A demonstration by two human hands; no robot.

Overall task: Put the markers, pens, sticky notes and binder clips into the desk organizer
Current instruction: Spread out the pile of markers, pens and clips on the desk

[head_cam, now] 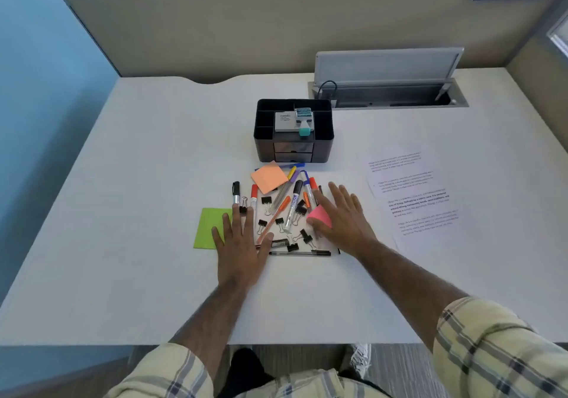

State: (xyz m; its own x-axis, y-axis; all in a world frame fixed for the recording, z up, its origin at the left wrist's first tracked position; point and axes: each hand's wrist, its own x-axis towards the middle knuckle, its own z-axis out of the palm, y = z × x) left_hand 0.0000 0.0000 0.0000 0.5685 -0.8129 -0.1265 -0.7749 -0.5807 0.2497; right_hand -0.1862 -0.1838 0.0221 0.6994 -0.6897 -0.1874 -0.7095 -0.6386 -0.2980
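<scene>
Here, a person in a plaid shirt spreads both hands flat over a scatter of stationery at the centre of the frame, on a pale counter. The left hand, fingers straight and apart, holds nothing and lies over the near right corner of a green sticky-note pad. The right hand is likewise released, palm down, partly covering a pink sticky-note pad.

Between the hands lie a black-capped white marker, an orange pen and several black binder clips. A red-capped marker and a black marker lie just above the left fingertips. Two thin pens lie end to end at the pile's lower edge, and an orange sticky-note pad rests at its top.

Just above the pile stands the black desk organizer, with a small grey box in its top middle compartment. Printed sheets lie at right, and an open cable tray is set into the counter at upper right.
</scene>
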